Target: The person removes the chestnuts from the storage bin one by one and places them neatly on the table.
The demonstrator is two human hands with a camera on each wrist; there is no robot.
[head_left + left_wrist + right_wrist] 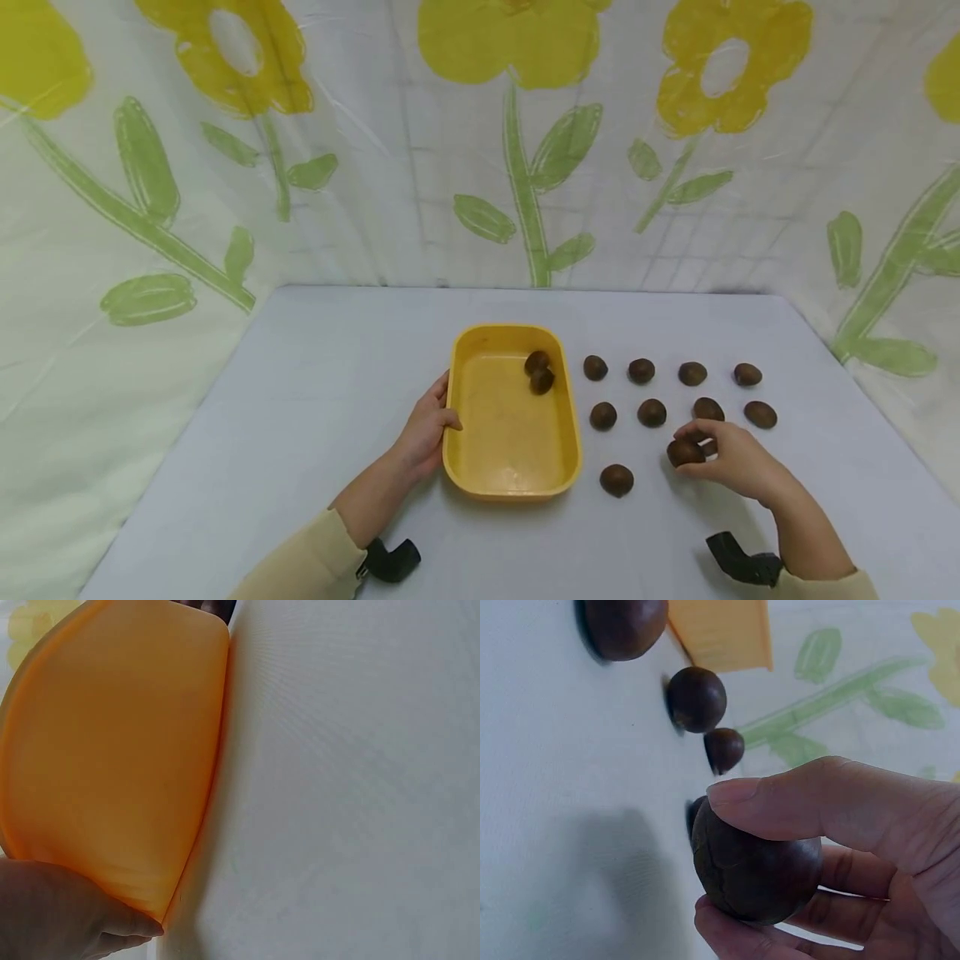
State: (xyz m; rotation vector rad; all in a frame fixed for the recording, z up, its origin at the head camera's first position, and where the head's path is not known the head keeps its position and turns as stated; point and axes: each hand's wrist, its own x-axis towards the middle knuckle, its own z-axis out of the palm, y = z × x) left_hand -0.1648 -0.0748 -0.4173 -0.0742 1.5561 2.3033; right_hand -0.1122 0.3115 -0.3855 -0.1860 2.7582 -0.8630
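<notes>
A yellow tray (495, 433) lies on the table with two chestnuts (542, 381) in its upper right part. My left hand (423, 433) grips the tray's left side, thumb over the rim. In the left wrist view, the fingers (67, 915) sit against the tray's outer wall (120, 750). To the right of the tray, my right hand (738, 462) pinches a brown chestnut (686, 452) between thumb and fingers. The right wrist view shows this chestnut (761, 874) up close, held off the tabletop. Something brown shows between the fingers, partly hidden.
Several chestnuts lie in rows right of the tray, including one nearest the front (617, 480) and one at the far right (761, 414). A white table (337, 358) carries everything. Behind it hangs a flower-patterned sheet (360, 192). Black straps or mounts (742, 560) show near both wrists.
</notes>
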